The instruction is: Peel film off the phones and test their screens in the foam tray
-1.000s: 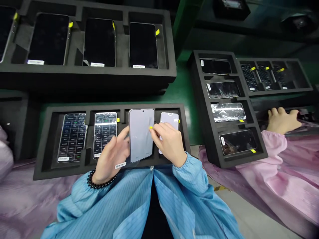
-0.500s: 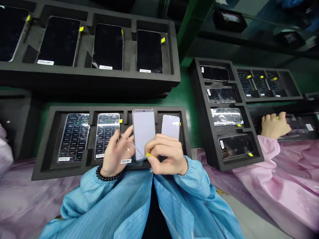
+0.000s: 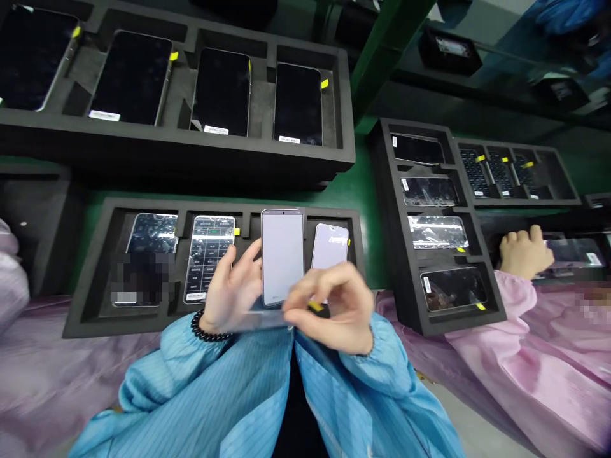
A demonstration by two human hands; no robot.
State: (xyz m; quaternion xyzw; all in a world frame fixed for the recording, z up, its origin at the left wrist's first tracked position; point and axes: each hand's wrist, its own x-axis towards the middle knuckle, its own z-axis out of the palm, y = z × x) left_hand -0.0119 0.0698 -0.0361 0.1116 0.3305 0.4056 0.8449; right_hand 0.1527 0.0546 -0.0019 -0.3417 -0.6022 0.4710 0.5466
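Note:
A phone with a pale lit screen (image 3: 282, 257) is raised over the foam tray (image 3: 90, 318). My left hand (image 3: 233, 286) is at its left edge, thumb free and the other fingertips hidden behind the phone, supporting it. At the phone's lower right corner, my right hand (image 3: 334, 305) pinches a clear film (image 3: 260, 320), blurred by motion, which stretches left below the phone. A yellow tab (image 3: 316, 306) shows by its fingers. In the tray lie a phone with a mostly dark screen (image 3: 147, 254), one with a grid screen (image 3: 209, 261) and one with a pale screen (image 3: 331, 245).
A raised foam tray (image 3: 167, 143) with several dark phones stands beyond. To the right are a foam tray of phones (image 3: 410, 305) and another tray (image 3: 525, 202). Another person's hand (image 3: 525, 252) with a pink sleeve is at the far right.
My right hand has shifted right and the film is drawn lower, off the phone's lower screen. The leftmost phone's grid screen has gone mostly dark. The view has shifted slightly.

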